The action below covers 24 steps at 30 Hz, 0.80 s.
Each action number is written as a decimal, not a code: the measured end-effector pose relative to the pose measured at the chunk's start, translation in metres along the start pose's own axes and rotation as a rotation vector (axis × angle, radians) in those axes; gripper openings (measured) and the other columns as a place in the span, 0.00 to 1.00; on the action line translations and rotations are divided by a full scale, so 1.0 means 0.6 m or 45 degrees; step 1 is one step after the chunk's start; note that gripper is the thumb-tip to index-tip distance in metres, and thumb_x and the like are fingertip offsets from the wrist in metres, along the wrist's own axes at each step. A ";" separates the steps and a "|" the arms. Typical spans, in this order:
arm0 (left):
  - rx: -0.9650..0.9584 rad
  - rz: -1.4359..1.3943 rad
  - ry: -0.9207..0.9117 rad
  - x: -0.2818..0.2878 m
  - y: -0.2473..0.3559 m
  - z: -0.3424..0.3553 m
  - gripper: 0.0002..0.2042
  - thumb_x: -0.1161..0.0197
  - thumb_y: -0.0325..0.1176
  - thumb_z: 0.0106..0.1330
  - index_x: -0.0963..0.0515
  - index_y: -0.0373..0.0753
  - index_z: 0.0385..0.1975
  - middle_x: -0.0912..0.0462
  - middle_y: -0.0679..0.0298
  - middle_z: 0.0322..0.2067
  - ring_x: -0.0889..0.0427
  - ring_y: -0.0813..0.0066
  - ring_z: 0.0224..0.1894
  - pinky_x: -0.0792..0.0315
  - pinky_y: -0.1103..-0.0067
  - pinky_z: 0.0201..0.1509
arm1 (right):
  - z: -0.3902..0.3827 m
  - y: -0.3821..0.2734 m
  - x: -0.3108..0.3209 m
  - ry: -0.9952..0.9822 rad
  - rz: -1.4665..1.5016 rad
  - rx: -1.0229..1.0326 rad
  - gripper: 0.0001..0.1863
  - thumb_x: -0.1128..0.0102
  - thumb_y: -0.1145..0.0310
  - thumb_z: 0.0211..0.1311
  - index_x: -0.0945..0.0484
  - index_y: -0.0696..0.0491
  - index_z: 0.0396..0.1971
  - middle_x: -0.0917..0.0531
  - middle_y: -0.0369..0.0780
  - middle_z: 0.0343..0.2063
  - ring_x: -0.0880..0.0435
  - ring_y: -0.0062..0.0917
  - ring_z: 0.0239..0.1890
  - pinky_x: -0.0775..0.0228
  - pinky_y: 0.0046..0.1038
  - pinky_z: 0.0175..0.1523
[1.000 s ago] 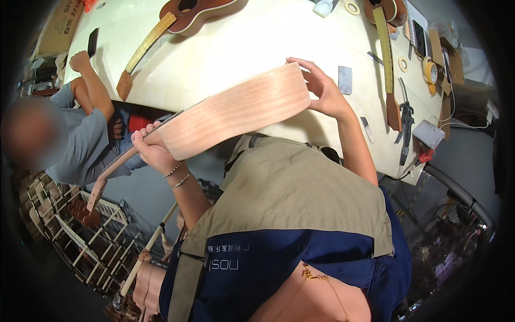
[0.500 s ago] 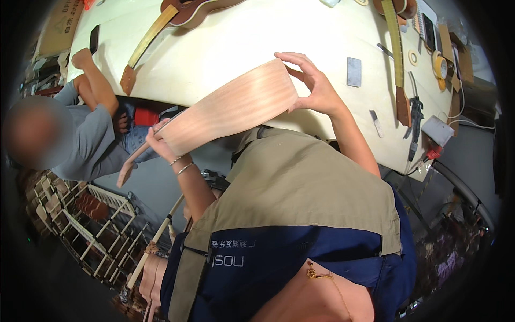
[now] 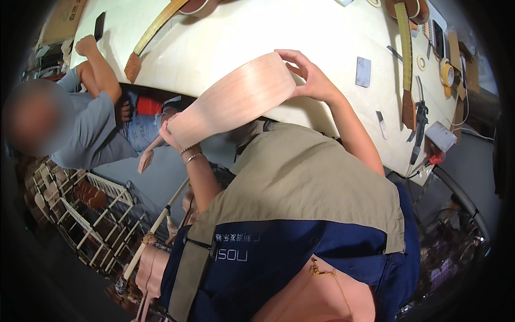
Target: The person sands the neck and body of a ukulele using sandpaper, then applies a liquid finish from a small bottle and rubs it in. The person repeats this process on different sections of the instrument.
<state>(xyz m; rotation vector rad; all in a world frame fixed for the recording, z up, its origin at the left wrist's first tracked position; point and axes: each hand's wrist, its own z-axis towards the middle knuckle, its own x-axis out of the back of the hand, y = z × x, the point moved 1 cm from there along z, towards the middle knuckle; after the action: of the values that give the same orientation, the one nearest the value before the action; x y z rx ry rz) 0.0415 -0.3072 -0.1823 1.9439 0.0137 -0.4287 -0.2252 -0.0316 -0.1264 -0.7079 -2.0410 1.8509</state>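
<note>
An unfinished pale wooden ukulele point(image 3: 236, 91) is held sideways in front of me, its curved side turned toward my view. My left hand point(image 3: 173, 134) is closed round it where the slim neck point(image 3: 154, 146) joins the body; the headstock hangs down to the left. My right hand point(image 3: 314, 80) grips the body's far end, fingers over the top corner and thumb at the lower one. Behind it is the pale worktable point(image 3: 327, 32).
A person point(image 3: 96, 129) sits on the left. The table bears finished ukuleles with taped necks point(image 3: 406, 59), a metal plate point(image 3: 362, 72), a narrow blade point(image 3: 381, 123), tape rolls point(image 3: 447, 75) and a black clamp point(image 3: 418, 129). A rack with wooden bodies point(image 3: 91, 196) stands lower left.
The ukulele has shifted up and turned, so the neck now shows shorter and lower behind my left hand. Both hands still hold it; my right hand has moved slightly upward.
</note>
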 end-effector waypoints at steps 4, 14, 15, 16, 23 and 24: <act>0.158 -0.348 0.069 -0.034 0.019 -0.019 0.15 0.59 0.40 0.62 0.41 0.43 0.14 0.35 0.68 0.18 0.34 0.73 0.26 0.35 0.75 0.40 | 0.000 0.007 0.006 0.005 0.041 -0.061 0.50 0.23 0.71 0.26 0.37 0.48 0.59 0.35 0.37 0.59 0.40 0.29 0.64 0.52 0.40 0.69; -0.049 -0.401 0.073 -0.111 0.092 -0.057 0.10 0.56 0.34 0.64 0.38 0.39 0.22 0.35 0.67 0.20 0.33 0.73 0.27 0.31 0.74 0.41 | -0.037 -0.089 0.023 0.147 -0.078 0.277 0.48 0.20 0.66 0.22 0.31 0.49 0.55 0.35 0.39 0.55 0.37 0.32 0.61 0.41 0.40 0.66; -0.079 -0.397 0.065 -0.121 0.099 -0.062 0.09 0.56 0.33 0.64 0.38 0.39 0.23 0.35 0.66 0.21 0.33 0.74 0.28 0.30 0.73 0.41 | -0.042 -0.102 0.025 0.164 -0.157 0.302 0.48 0.20 0.66 0.22 0.31 0.49 0.55 0.35 0.39 0.55 0.36 0.32 0.60 0.41 0.40 0.66; -0.132 -0.361 0.081 -0.134 0.104 -0.070 0.09 0.55 0.34 0.64 0.38 0.39 0.22 0.35 0.67 0.21 0.33 0.74 0.27 0.30 0.74 0.40 | -0.048 -0.113 0.029 0.181 -0.236 0.327 0.48 0.20 0.65 0.22 0.31 0.49 0.55 0.34 0.39 0.55 0.36 0.32 0.60 0.41 0.40 0.66; -0.431 -0.239 0.083 -0.234 0.152 -0.146 0.13 0.52 0.28 0.64 0.46 0.37 0.45 0.34 0.62 0.27 0.31 0.74 0.28 0.27 0.73 0.37 | -0.073 -0.170 0.043 0.304 -0.827 0.416 0.47 0.21 0.59 0.21 0.30 0.52 0.53 0.30 0.41 0.51 0.32 0.35 0.55 0.36 0.35 0.58; -0.458 -0.205 0.099 -0.253 0.159 -0.160 0.13 0.51 0.28 0.64 0.45 0.37 0.45 0.34 0.62 0.27 0.31 0.74 0.28 0.27 0.73 0.37 | -0.078 -0.178 0.041 0.315 -0.905 0.415 0.47 0.21 0.59 0.21 0.30 0.52 0.52 0.30 0.41 0.50 0.31 0.36 0.55 0.36 0.35 0.58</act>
<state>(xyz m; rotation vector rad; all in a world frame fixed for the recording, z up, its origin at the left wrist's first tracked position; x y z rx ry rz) -0.0531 -0.2320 -0.0188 1.6080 0.2809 -0.4244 -0.2383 0.0154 -0.0175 -0.0840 -1.5016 1.5159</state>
